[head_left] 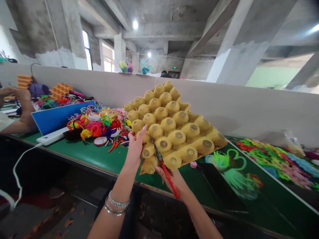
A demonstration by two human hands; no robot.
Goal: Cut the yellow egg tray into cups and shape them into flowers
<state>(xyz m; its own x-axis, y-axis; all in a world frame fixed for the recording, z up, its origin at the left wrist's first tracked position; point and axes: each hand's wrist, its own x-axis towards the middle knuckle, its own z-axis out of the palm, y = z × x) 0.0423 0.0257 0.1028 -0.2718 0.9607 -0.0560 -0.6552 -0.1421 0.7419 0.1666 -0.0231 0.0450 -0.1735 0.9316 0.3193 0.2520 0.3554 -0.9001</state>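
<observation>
A large yellow egg tray (169, 122) made of moulded pulp is held up, tilted, above the green table. My left hand (136, 146) grips its left edge, the thumb lying on top beside the cups. In my right hand (171, 181) is a pair of scissors (166, 172) with red handles. Their dark blades lie among the cups near the tray's lower left corner, pointing up and left. Part of my right hand is hidden behind the handles and the tray.
Left on the green table (99, 156) lie a heap of colourful pipe cleaners (99, 122), a blue board (62, 118) and a white power strip (53, 136). A dark flat slab (221, 187) and more fuzzy pieces (279, 159) lie right. Another person's arm (22, 109) shows far left.
</observation>
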